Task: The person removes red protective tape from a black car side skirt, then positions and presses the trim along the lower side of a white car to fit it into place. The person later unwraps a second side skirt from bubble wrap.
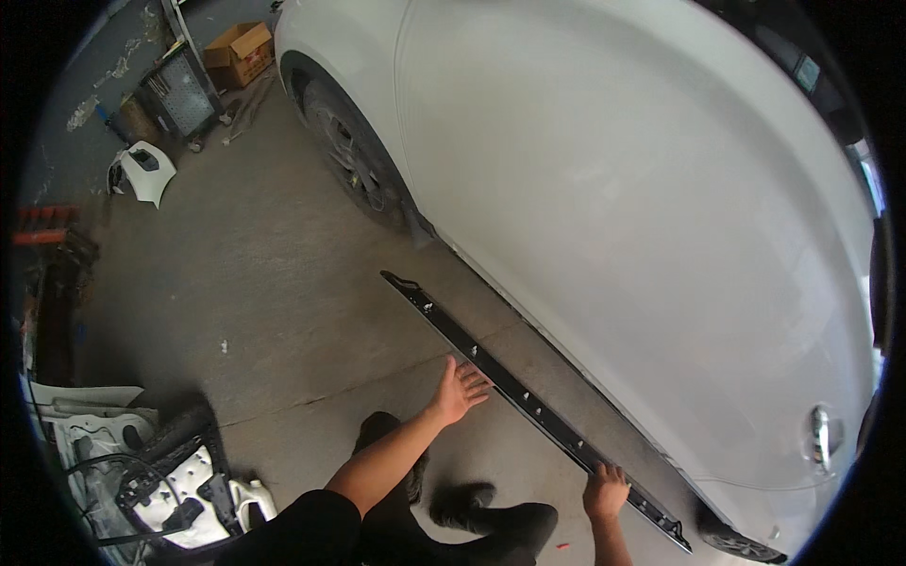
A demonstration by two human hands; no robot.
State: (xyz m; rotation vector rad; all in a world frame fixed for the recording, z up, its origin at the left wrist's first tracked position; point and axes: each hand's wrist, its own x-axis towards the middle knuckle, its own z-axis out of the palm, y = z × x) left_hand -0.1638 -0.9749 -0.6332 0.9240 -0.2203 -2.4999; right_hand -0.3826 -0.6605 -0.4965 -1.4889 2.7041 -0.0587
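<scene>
A long black car side-sill trim strip [507, 381] lies slantwise in front of me, with several small pale clips along its upper face. My right hand [607, 490] grips it near its lower right end, fingers over the top and thumb partly hidden. My left hand [460, 391] is open beside the strip's middle, palm up and fingers stretched toward its near edge; whether the fingertips touch or support it I cannot tell. Just beyond the strip, roughly parallel to it, runs the lower edge of a white car [585, 208].
The car's front wheel [344, 156] is at upper left, a door handle [822, 440] at right. Removed door parts [179, 491] lie at lower left. A white panel piece [149, 172], a metal rack [184, 94] and a cardboard box [239, 55] stand along the far left wall.
</scene>
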